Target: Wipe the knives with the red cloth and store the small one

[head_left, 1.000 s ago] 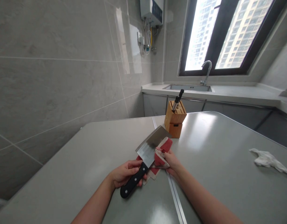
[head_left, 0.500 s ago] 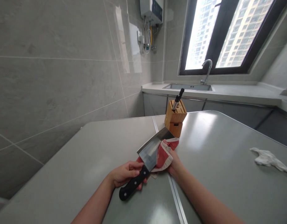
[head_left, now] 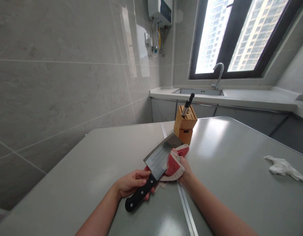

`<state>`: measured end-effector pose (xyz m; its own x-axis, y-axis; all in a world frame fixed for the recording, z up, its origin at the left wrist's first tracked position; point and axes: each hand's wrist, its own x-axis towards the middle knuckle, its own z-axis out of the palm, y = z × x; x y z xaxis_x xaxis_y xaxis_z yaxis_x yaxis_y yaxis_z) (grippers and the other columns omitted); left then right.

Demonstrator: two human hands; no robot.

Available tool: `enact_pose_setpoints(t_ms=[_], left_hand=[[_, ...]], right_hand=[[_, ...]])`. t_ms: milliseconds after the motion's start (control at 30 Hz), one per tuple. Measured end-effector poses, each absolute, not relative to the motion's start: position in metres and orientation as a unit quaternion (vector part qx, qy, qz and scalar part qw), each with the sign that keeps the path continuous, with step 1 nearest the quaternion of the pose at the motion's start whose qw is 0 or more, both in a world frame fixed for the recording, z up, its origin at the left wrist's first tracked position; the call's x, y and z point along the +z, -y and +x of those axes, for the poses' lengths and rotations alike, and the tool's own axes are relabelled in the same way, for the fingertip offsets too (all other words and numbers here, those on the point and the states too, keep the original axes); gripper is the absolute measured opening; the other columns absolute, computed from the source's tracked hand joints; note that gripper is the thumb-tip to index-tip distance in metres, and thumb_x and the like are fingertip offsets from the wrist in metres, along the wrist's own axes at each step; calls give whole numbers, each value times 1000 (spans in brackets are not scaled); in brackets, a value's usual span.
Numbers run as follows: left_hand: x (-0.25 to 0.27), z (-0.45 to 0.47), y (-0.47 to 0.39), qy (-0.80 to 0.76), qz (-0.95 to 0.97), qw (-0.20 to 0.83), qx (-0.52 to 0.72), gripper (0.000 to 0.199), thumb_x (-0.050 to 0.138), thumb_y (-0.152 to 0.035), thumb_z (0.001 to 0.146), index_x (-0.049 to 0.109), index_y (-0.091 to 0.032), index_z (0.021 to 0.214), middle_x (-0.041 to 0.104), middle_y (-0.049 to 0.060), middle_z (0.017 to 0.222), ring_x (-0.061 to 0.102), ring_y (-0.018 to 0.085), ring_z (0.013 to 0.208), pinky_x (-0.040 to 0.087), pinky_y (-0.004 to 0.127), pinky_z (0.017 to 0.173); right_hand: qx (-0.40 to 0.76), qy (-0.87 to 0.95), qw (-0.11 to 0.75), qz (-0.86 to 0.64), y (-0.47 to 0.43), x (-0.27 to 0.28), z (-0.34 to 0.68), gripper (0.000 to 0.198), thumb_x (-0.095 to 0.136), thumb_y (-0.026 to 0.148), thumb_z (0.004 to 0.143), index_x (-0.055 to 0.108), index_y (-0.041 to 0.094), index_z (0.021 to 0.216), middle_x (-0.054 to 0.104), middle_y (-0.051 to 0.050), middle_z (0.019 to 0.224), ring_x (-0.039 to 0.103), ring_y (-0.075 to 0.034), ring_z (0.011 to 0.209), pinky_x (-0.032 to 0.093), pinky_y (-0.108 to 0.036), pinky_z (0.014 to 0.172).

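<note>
Your left hand [head_left: 131, 183] has its grip clenched around the cleaver [head_left: 151, 167] handle; your right hand [head_left: 184, 168] presses a red cloth [head_left: 174, 162], grasped, against the blade above the tabletop [head_left: 227, 164].

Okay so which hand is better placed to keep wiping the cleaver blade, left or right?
Right, probably. The right hand already presses the red cloth against the cleaver blade, while the left hand is wrapped round the black handle, steadying it.

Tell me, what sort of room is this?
Most likely a home kitchen: a steel sink with a curved tap sits under the window, a wooden knife block stands on the grey table, and a wall-mounted water heater hangs above.
</note>
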<state>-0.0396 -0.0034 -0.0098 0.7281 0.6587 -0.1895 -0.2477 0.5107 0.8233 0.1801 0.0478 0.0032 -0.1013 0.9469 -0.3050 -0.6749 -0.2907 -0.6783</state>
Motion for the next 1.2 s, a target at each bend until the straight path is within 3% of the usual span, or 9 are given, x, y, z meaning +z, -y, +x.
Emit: enact_pose_setpoints(t_ms=[133,367,533,1200], left_hand=[[-10,-41,3,-258,414,829,273,39,68,-29,76,59,-9,108,68,17,89,69,20,64,52,25,55],[-10,-40,3,-252,413,828,284,40,68,-29,77,58,-9,110,68,18,90,69,20,65,53,26,56],[-10,-40,3,-247,410,831,283,32,66,-27,78,59,-10,104,68,17,90,69,20,65,53,25,55],[-8,-39,3,-253,418,829,270,36,67,-28,76,60,-9,106,68,16,88,68,20,64,51,25,54]], right_hand=[[744,211,525,-357,-45,8,180,26,69,36,65,49,21,58,56,2,46,51,-14,39,42,-27,41],[726,256,526,-362,-39,9,179,29,77,28,59,51,19,68,58,4,50,51,-11,40,42,-23,42],[719,273,524,-367,-38,7,178,32,78,30,58,52,18,74,59,3,53,54,-12,43,43,-24,44],[664,226,615,-360,-46,-2,176,37,76,43,59,54,19,77,62,3,60,57,-13,51,48,-26,52]])
